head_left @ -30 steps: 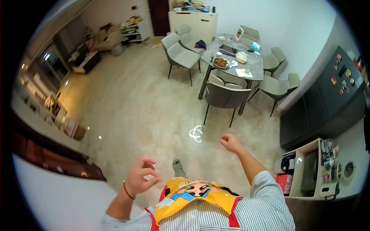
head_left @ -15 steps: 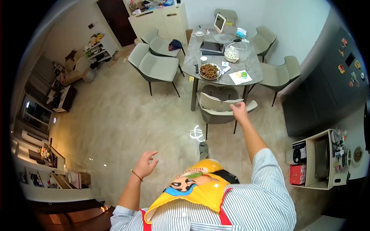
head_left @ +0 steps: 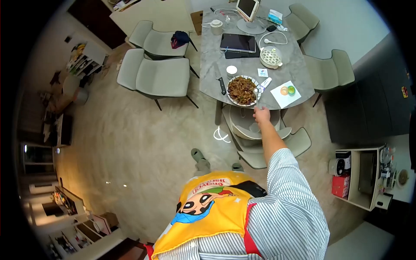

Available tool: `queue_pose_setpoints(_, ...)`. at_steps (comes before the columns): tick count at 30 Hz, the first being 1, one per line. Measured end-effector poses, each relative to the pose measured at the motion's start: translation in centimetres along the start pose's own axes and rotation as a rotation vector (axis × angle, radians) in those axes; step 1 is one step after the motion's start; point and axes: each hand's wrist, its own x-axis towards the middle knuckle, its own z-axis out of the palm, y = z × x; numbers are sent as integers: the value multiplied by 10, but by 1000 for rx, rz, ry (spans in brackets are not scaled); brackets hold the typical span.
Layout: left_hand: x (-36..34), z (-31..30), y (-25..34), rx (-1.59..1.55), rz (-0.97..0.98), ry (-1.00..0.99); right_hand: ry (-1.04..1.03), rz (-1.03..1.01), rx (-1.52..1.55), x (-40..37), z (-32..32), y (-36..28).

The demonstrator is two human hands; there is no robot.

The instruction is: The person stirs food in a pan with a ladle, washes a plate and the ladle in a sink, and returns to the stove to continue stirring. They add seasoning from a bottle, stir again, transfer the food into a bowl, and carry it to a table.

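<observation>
My right hand [head_left: 261, 116] is stretched forward over the chair back to the near table edge. Its fingers are loosely bent and slightly apart, with nothing visible in them. Just beyond the fingertips is a round patterned plate [head_left: 229, 97] heaped with brown cooked food [head_left: 242, 89]. A pale spoon [head_left: 255, 92] lies at the plate's right side, its lower end close to my fingertips; whether they touch it is not clear. My left hand is out of view, hidden below the yellow apron [head_left: 212, 208] or outside the frame.
On the grey table [head_left: 208, 65] are a black-handled knife [head_left: 222, 86], a white-lidded jar [head_left: 232, 71], a tablet [head_left: 238, 43], a round holed dish [head_left: 271, 57] and a white sheet [head_left: 284, 100]. A grey chair [head_left: 255, 158] stands between my body and the table.
I have come closer to the table. My right hand has moved forward from above the chair back to beside the plate. My left hand has dropped out of view.
</observation>
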Motion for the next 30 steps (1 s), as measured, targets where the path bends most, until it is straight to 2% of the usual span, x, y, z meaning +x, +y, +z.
queue_pose_setpoints(2,41,-71,29,56,59,25,137,-8,26,17,12,4)
queue_pose_setpoints(4,93,-154,51,189,156,103,403,-254,-99,53,20,30)
queue_pose_setpoints(6,152,-244,99,414,359,328,483,-245,14,44,26,-13)
queue_pose_setpoints(7,170,-285,131,435,541,584,465,-228,45,48,26,-25)
queue_pose_setpoints(8,104,-327,230,-238,351,335,447,-211,77,55,24,-30)
queue_pose_setpoints(10,106,-383,310,-356,569,358,444,-225,57,63,13,-44)
queue_pose_setpoints(11,99,-406,351,-357,675,367,485,-339,-81,49,8,-76)
queue_pose_setpoints(13,86,-417,419,-385,698,337,514,-548,-256,45,-8,-102)
queue_pose_setpoints(15,93,-411,453,-424,702,313,450,-571,-308,40,-18,-131)
queue_pose_setpoints(17,129,-400,471,-94,658,285,379,-577,-354,50,-17,-137)
queue_pose_setpoints(18,132,-393,481,-82,650,282,368,-598,-394,60,-16,-138)
queue_pose_setpoints(20,132,-370,496,161,580,52,351,-605,-437,72,-12,-136)
queue_pose_setpoints(21,146,-365,495,167,573,48,349,-612,-450,77,-7,-139)
queue_pose_setpoints(23,179,-348,484,-59,493,-182,307,-608,-416,86,-4,-138)
queue_pose_setpoints(26,191,-355,494,-40,409,-173,224,-531,-382,91,5,-144)
queue_pose_setpoints(27,184,-360,502,-35,402,-175,249,-582,-425,90,7,-147)
queue_pose_setpoints(29,163,-377,526,230,492,-29,217,-537,-405,83,5,-146)
queue_pose_setpoints(30,165,-386,539,239,492,-31,188,-509,-384,83,5,-148)
